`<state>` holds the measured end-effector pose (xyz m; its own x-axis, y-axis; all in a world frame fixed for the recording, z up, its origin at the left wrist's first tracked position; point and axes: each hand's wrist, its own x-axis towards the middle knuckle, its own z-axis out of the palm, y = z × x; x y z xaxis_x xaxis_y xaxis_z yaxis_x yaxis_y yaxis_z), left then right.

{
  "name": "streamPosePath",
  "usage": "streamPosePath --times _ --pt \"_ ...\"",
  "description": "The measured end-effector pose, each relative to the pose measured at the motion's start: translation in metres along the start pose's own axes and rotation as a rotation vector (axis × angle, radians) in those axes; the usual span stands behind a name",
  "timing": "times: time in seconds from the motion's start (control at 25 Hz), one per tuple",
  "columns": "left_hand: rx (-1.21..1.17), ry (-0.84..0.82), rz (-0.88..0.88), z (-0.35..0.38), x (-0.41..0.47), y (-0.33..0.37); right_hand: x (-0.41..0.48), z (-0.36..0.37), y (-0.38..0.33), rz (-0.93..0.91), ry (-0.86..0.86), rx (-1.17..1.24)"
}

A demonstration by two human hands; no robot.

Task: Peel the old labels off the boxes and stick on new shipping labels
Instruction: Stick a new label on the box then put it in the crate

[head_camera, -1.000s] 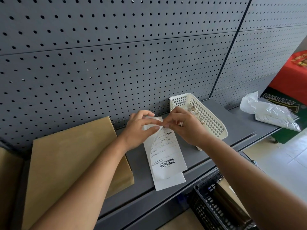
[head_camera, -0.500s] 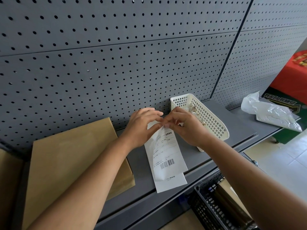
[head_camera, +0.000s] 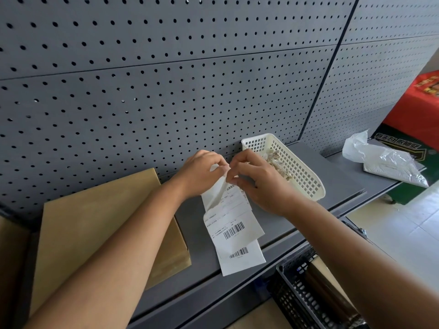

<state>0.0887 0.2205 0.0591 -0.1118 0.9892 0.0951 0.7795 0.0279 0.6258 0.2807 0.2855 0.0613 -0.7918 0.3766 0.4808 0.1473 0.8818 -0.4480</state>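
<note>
1. A white basket [head_camera: 306, 184] stands on the shelf [head_camera: 337, 176] against the pegboard [head_camera: 166, 91], just right of the hands. It holds crumpled paper scraps [head_camera: 276, 162].
2. A black crate [head_camera: 292, 290] sits below the shelf's front edge at lower right. Something long and dark lies in it, too dim to name.
3. The label [head_camera: 234, 224] lies on the shelf between the box [head_camera: 95, 222] and the basket, with its far end lifted at the hands. A second sheet [head_camera: 242, 260] with a barcode lies under it, sticks out at the near end and reaches close to the front edge.
4. The left hand [head_camera: 202, 174] pinches a white flap [head_camera: 215, 193] that curls free at the label's far end. The right hand [head_camera: 259, 186] pinches that same end, and the fingertips of the two hands nearly meet.
5. The box lies flat, left of the label and under the left forearm. Bare shelf shows between box and label, and again right of the basket.
6. A plastic bag [head_camera: 389, 162] lies on the next shelf, well apart.
7. Count:
   - two hands
   - two barcoded sheets
   - one basket
   - one crate
   - one bag
   - one box, plus a brown surface [head_camera: 9, 257] cut off at the left edge
</note>
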Motion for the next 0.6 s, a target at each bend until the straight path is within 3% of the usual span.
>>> streamPosePath --times 0.12,0.28,0.44,0.52,0.6 --pt "-0.008 -0.018 -0.037 0.001 0.0 -0.004 -0.002 -0.002 -0.004 -0.055 0.018 0.007" --pt "0.012 -0.058 -0.1 0.011 -0.001 -0.009 -0.001 -0.007 -0.011 0.084 0.064 0.075" --pt "0.175 -0.056 0.014 0.024 -0.007 -0.014 0.004 -0.012 -0.02 0.167 0.138 0.152" --pt "0.22 0.008 -0.004 0.032 -0.009 -0.015 0.007 -0.014 -0.022 0.2 0.184 0.213" --pt "0.12 0.186 -0.028 0.03 -0.017 -0.008 0.01 -0.017 -0.022 0.219 0.218 0.233"
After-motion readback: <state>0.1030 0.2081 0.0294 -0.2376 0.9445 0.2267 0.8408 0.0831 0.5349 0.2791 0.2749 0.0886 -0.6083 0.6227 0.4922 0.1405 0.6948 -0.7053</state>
